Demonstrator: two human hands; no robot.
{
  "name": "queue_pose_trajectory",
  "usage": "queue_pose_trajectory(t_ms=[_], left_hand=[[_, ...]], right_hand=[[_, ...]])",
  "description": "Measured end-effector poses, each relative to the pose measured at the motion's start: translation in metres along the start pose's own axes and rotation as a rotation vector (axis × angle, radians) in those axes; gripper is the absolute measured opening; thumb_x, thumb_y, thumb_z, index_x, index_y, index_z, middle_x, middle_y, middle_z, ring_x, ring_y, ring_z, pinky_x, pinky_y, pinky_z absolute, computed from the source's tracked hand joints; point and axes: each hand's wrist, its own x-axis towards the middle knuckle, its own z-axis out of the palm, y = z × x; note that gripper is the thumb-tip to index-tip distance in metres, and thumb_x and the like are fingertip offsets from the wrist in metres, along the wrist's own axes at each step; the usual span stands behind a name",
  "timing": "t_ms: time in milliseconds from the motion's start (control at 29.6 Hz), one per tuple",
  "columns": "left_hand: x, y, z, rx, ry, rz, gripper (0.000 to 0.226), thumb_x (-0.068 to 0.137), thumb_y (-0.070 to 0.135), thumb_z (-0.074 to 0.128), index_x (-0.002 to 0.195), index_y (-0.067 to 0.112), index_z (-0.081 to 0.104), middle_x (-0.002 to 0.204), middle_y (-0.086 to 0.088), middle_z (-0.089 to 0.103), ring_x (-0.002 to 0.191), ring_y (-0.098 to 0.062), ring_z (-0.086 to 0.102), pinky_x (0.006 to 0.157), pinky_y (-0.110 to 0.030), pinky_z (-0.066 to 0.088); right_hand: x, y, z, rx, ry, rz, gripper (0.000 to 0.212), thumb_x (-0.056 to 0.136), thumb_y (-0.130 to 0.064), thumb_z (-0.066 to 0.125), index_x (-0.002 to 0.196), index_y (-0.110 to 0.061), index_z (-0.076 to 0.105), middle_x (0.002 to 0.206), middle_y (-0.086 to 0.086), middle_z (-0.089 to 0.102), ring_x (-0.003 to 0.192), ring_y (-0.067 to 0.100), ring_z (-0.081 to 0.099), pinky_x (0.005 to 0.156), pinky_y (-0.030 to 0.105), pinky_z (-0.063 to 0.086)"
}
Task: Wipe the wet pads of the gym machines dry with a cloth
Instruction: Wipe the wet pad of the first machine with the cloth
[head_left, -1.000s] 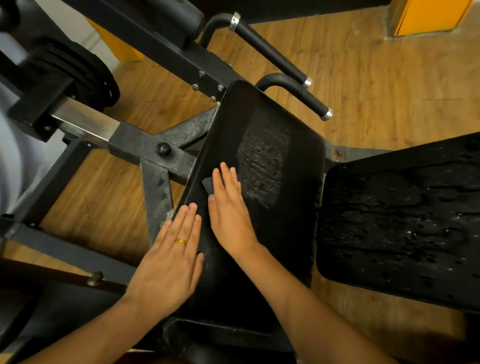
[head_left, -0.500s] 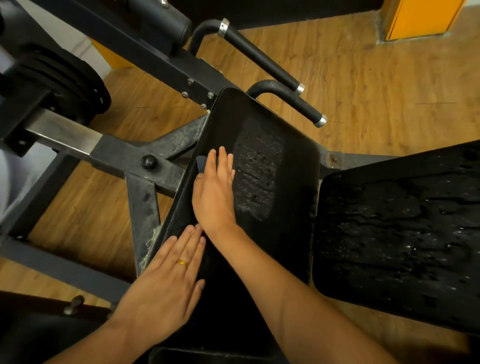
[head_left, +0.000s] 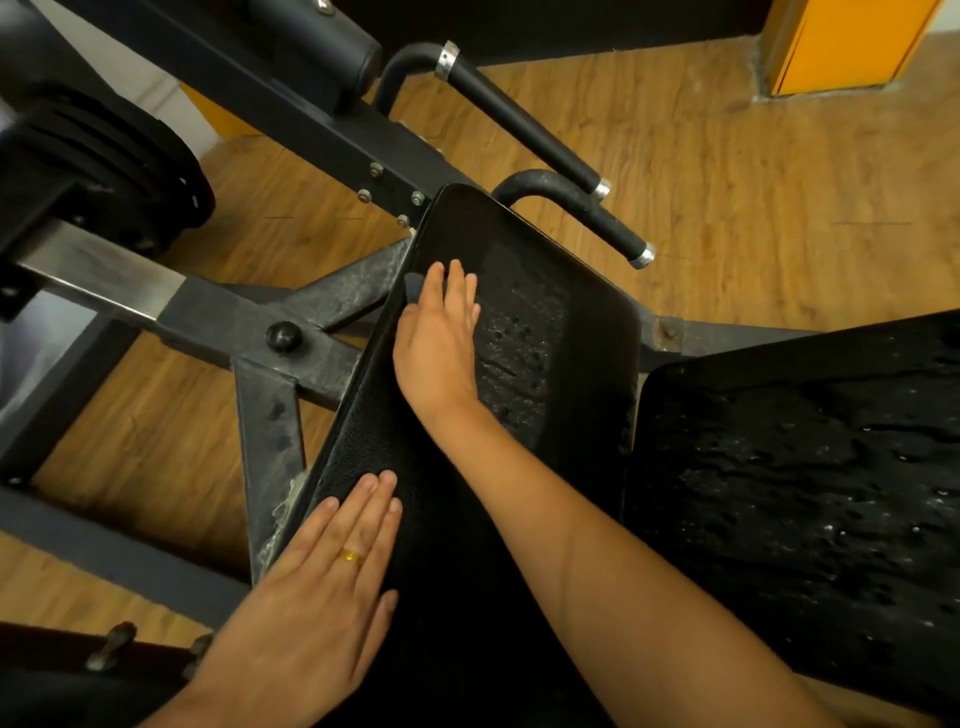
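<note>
On my feed the right hand (head_left: 436, 353) lies flat on the long black textured vinyl pad (head_left: 576, 332), fingers straight and close together, pressing a small dark grey-blue cloth (head_left: 414, 287) against the pad's left side; only a corner of the cloth shows past the forefinger; the left hand (head_left: 317, 587), wearing a thin gold ring (head_left: 350, 556), rests flat on the pad's near left edge, fingers straight, holding nothing; I see droplets just right of the right hand; the wide black pad (head_left: 805, 493) to the right is beaded with water.
</note>
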Motion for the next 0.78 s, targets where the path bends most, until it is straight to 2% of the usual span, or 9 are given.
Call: queue_pose_trajectory(t_ms=[68,135,237,338,439,575,777], left_hand=[[0.0,0.0,0.0,0.011,-0.013,0.0,0.07,0.096,0.037,0.037,0.15,-0.007,0.036,0.163,-0.025,0.022,0.152,-0.037,0.024,0.118,-0.05,0.023],[-0.001,0.0,0.001,0.008,-0.01,-0.012,0.066,0.1,0.037,0.031,0.149,-0.007,0.038,0.163,-0.025,0.023,0.151,-0.037,0.025,0.119,-0.05,0.023],[-0.001,-0.002,0.007,-0.002,0.003,-0.018,0.068,0.104,0.04,0.014,0.15,-0.005,0.035,0.162,-0.024,0.025,0.152,-0.035,0.021,0.124,-0.046,0.012],[-0.001,-0.002,0.008,-0.028,0.003,-0.028,0.067,0.104,0.042,0.012,0.15,-0.003,0.031,0.162,-0.023,0.026,0.153,-0.034,0.019,0.125,-0.044,0.007],[-0.001,-0.001,0.008,-0.027,0.04,-0.011,0.065,0.104,0.039,0.017,0.15,-0.004,0.033,0.162,-0.024,0.026,0.153,-0.034,0.019,0.125,-0.045,0.008],[0.0,-0.001,0.003,-0.032,0.014,-0.003,0.07,0.094,0.038,0.039,0.148,-0.006,0.04,0.162,-0.025,0.024,0.151,-0.036,0.026,0.117,-0.05,0.024],[0.001,0.001,-0.004,-0.021,-0.024,-0.02,0.068,0.097,0.038,0.036,0.149,-0.007,0.036,0.162,-0.026,0.023,0.151,-0.037,0.024,0.119,-0.051,0.024]], right_hand=[[0.025,0.002,-0.004,-0.016,0.007,0.021,0.056,0.108,-0.011,0.036,0.159,-0.001,0.016,0.168,0.017,0.005,0.155,0.033,-0.009,0.127,0.046,-0.003],[0.056,0.006,-0.009,-0.028,0.022,0.047,0.055,0.108,-0.011,0.036,0.158,0.0,0.018,0.168,0.018,0.008,0.155,0.036,-0.007,0.126,0.048,-0.002],[0.095,0.012,-0.019,-0.058,0.038,0.101,0.054,0.108,-0.013,0.035,0.159,0.0,0.019,0.168,0.018,0.009,0.155,0.034,-0.005,0.126,0.048,-0.001],[0.108,0.015,-0.023,-0.081,0.071,0.101,0.052,0.108,-0.014,0.036,0.156,0.0,0.026,0.166,0.017,0.018,0.155,0.033,0.004,0.126,0.051,0.006],[0.083,0.012,-0.023,-0.058,0.033,0.055,0.053,0.107,-0.016,0.038,0.156,-0.001,0.027,0.164,0.017,0.021,0.155,0.034,0.005,0.126,0.05,0.005],[0.014,0.009,-0.02,-0.003,-0.074,-0.037,0.057,0.108,-0.018,0.038,0.159,-0.003,0.019,0.168,0.014,0.011,0.156,0.029,-0.003,0.124,0.038,-0.005],[-0.081,0.015,-0.02,0.013,-0.16,-0.097,0.056,0.109,-0.02,0.037,0.16,-0.009,0.017,0.17,0.005,0.006,0.155,0.016,-0.01,0.123,0.029,-0.008]])
